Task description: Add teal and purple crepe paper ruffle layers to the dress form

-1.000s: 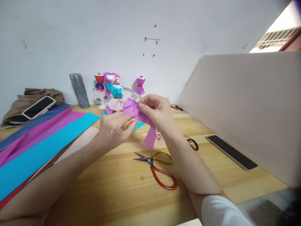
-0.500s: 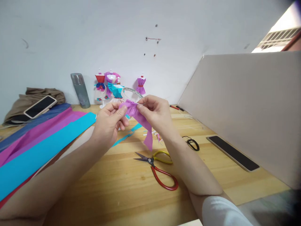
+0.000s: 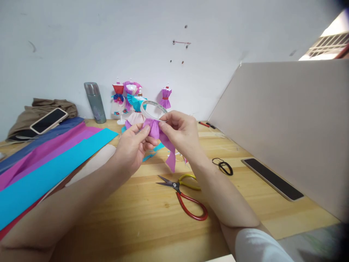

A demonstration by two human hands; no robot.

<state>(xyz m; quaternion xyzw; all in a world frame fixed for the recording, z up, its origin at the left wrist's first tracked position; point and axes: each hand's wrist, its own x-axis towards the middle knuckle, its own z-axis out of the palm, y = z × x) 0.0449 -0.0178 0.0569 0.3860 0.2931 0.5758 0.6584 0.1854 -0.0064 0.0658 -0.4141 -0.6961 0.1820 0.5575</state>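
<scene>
Between my hands is a gathered strip of purple crepe paper [image 3: 170, 147], its loose tail hanging below. My left hand [image 3: 135, 145] pinches the strip's left end between thumb and fingers. At the pleats, my right hand [image 3: 178, 133] pinches the strip, with a white tape ring [image 3: 154, 105] against its fingertips. The ring stands up above the paper. Below the hands, scissors [image 3: 180, 191] with one yellow and one red handle lie with blades parted. Blue paper scraps [image 3: 152, 153] are on the table behind the strip.
Small dressed mannequins [image 3: 133, 105] and a grey bottle [image 3: 95, 102] stand by the wall. Coloured paper sheets [image 3: 60, 156] and a phone [image 3: 49, 120] on brown cloth are left. Right are a black cord [image 3: 225, 168], a dark flat device [image 3: 272, 179] and a white panel [image 3: 283, 131].
My left hand has shifted slightly right, closer to my right hand. The purple paper between them is more bunched, and its tail has swung a little. The view has shifted slightly.
</scene>
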